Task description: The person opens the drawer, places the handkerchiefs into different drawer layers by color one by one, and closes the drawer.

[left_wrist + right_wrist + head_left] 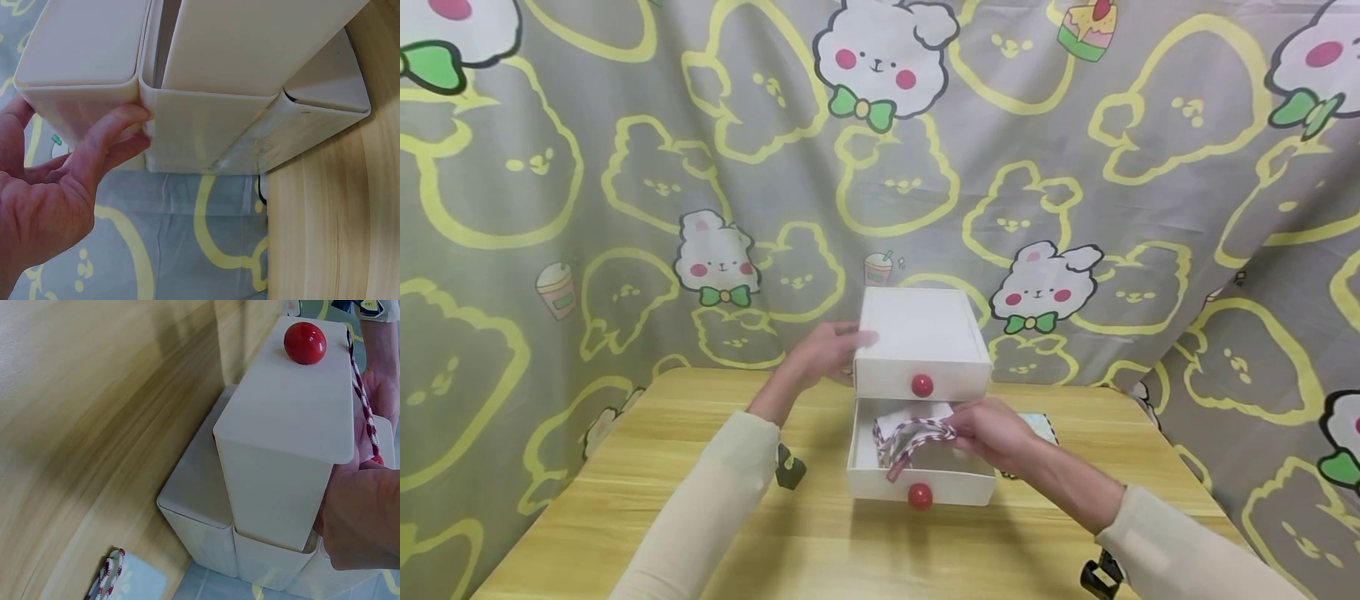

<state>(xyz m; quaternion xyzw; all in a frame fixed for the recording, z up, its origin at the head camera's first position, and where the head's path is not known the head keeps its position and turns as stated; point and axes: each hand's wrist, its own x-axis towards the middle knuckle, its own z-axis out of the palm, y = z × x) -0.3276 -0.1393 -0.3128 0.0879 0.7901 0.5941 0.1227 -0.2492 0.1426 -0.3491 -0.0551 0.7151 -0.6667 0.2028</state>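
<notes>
A white drawer box (pixel 923 327) with red knobs stands on the table. Its upper drawer is pushed in, while the drawer below sticks out (pixel 880 485). My left hand (pixel 823 354) holds the box near its upper left side; in the left wrist view the fingers (pixel 128 115) touch the side wall. Inside the pulled-out drawer, my right hand (pixel 992 433) grips a folded cloth-like piece (pixel 917 429) with red-and-white striped edging. Its exact kind is unclear. In the right wrist view, the drawer wall hides most of the right fingers, and a twisted cord edging (pixel 367 412) shows beside them.
To the right of the box, a light blue flat piece (pixel 139 578) with red-and-white cord edging lies on the wooden table (pixel 715 500). A patterned curtain (pixel 790 192) hangs close behind. Black wrist devices (pixel 790 468) are on both arms.
</notes>
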